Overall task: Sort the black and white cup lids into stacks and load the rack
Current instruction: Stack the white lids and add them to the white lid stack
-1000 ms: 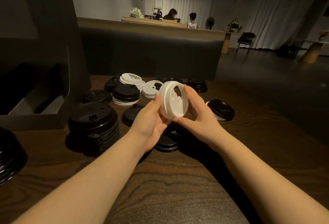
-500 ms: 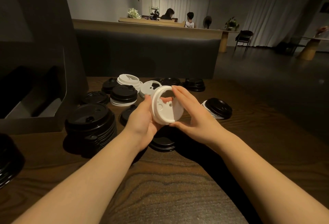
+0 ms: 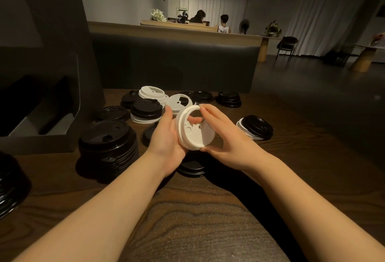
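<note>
White lids (image 3: 194, 129), a small nested stack tilted on edge, sit mid-frame just above the wooden table (image 3: 187, 209), held between both hands. Left hand (image 3: 167, 138) cups the stack from the left side, palm against the rims, thumb up near the top edge. Right hand (image 3: 226, 136) holds it from the right, fingertips on the top rim and thumb under the bottom edge; one fingertip shows through the lid's cut-out opening. Directly below the hands, a flat black lid (image 3: 192, 169) lies on the table, partly hidden. Left of the hands stands a tall stack of black lids (image 3: 108, 143), with another black stack (image 3: 11, 184) cut off at the lower left edge of frame. Behind the hands, loose pile: a black lid on a white one (image 3: 145, 109), a single black lid (image 3: 113, 113) left of it, a white lid stack (image 3: 152, 93) at the back, a lone white lid (image 3: 179, 102) tilted beside it, more black lids (image 3: 228, 98) further back right. To the right of the hands, a black lid over a white lid (image 3: 257, 127) sits apart. Dark rack (image 3: 37, 103) fills the left and upper left, its compartments too dim to read. Upper frame: padded bench back (image 3: 173, 65), two seated people (image 3: 210, 21) far off, curtains (image 3: 323, 15).
</note>
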A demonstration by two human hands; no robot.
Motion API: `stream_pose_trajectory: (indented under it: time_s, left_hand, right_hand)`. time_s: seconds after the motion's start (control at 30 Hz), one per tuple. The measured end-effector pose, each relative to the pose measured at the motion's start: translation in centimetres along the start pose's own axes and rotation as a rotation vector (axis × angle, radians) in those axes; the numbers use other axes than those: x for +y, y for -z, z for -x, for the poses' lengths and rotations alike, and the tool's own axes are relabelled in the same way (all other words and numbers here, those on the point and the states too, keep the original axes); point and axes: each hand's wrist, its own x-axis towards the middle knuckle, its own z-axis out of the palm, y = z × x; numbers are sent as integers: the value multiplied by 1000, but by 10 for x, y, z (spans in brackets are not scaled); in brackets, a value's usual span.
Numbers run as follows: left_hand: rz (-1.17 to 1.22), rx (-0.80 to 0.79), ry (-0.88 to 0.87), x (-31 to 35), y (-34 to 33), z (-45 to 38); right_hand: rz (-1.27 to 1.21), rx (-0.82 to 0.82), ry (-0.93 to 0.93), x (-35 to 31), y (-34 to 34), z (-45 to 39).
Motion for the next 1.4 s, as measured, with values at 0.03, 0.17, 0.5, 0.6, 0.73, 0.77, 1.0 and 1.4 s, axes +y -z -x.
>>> stream_pose_trajectory:
  time_s: [0.03, 0.17, 0.5, 0.6, 0.73, 0.77, 1.0, 1.4]
  left_hand:
    - [-48, -13, -15, -1, -2, 1]
    - [-151, 55, -51, -4, -5, 3]
    - [-493, 87, -118, -9, 5, -4]
    - [-451, 162, -150, -8, 5, -6]
    - [-280, 151, -105, -3, 8, -7]
    - [-264, 154, -105, -3, 9, -7]
    - [-253, 152, -94, -3, 7, -5]
    - [-248, 155, -147, 0, 4, -4]
  right_hand:
    - [-6, 9, 14, 1, -2, 0]
    - [-226, 63, -20, 3, -1, 0]
    - [-749, 192, -386, -4, 2, -2]
    - [-239, 187, -479, 11, 5, -2]
    - [193, 137, -661, 36, 6, -1]
    - [246, 110, -678, 40, 6, -1]
    - [182, 466, -908, 77, 24, 10]
    - [-257, 235, -681, 56, 6, 4]
